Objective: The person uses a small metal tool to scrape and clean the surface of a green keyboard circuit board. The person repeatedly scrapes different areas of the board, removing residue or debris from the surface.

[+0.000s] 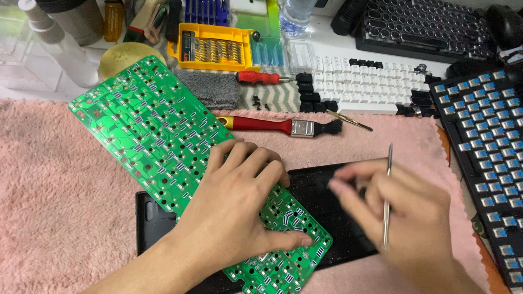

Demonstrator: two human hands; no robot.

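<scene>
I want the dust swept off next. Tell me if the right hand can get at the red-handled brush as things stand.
Probably yes. The red-handled brush lies uncovered on the pink towel just beyond the right hand, but that hand's fingers already hold a thin metal tool.

A hobby repair desk: screwdriver set (214, 45), bare circuit board (145, 124), dismantled keyboards (496, 145).

Two hands, left (236, 193) and right (400, 206). One green circuit board (150, 130), three keyboards along the upper right (425, 25) (364, 84) (496, 157), one red-handled brush (280, 126), one yellow bit case (213, 46).
</scene>
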